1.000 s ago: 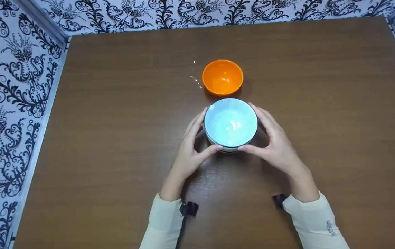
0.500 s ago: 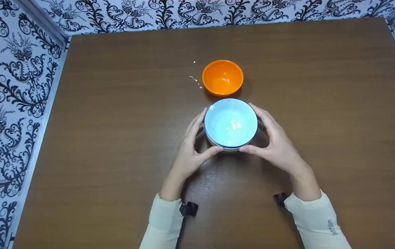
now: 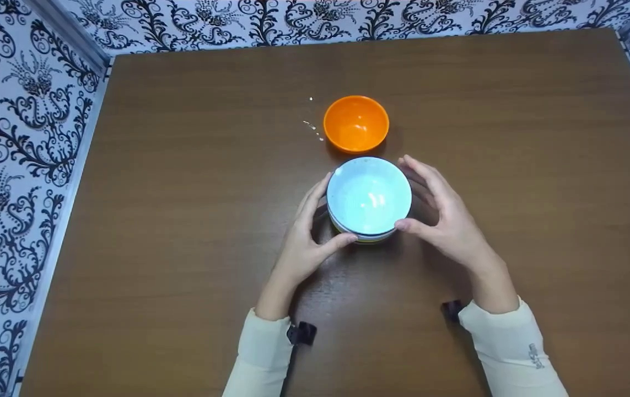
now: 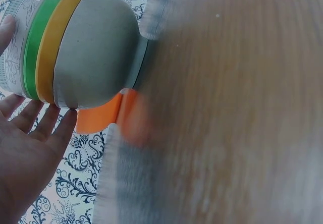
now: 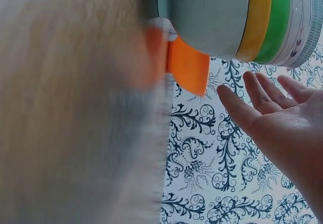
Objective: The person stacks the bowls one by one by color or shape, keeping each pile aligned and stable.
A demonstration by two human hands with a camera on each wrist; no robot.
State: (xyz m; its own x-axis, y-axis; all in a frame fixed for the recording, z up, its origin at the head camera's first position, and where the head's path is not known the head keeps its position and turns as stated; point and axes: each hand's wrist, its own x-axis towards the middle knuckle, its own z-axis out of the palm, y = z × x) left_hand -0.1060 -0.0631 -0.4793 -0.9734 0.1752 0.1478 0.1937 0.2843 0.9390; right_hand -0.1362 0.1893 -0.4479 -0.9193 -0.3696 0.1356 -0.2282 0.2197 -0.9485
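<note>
A stack of nested bowls stands in the middle of the table, a light-blue bowl (image 3: 369,196) uppermost. From the side, in the left wrist view, a grey bowl (image 4: 93,47) is at the bottom, with a yellow band (image 4: 59,45) and a green band (image 4: 44,37) above it, then patterned rims. My left hand (image 3: 305,245) holds the stack's left side, thumb at the near edge and fingers along the far left. My right hand (image 3: 455,231) is beside the stack's right side; in the right wrist view its relaxed fingers (image 5: 260,95) are apart from the bowls.
Just beyond the stack stands an orange bowl (image 3: 355,124). Several tiny white bits (image 3: 315,128) lie to its left on the brown wooden table (image 3: 193,220). Walls with a black-and-white scroll pattern (image 3: 22,138) border the table.
My right hand has loosened from the stack and shifted slightly right, its thumb sliding along the near edge. The left hand and the bowls look unmoved.
</note>
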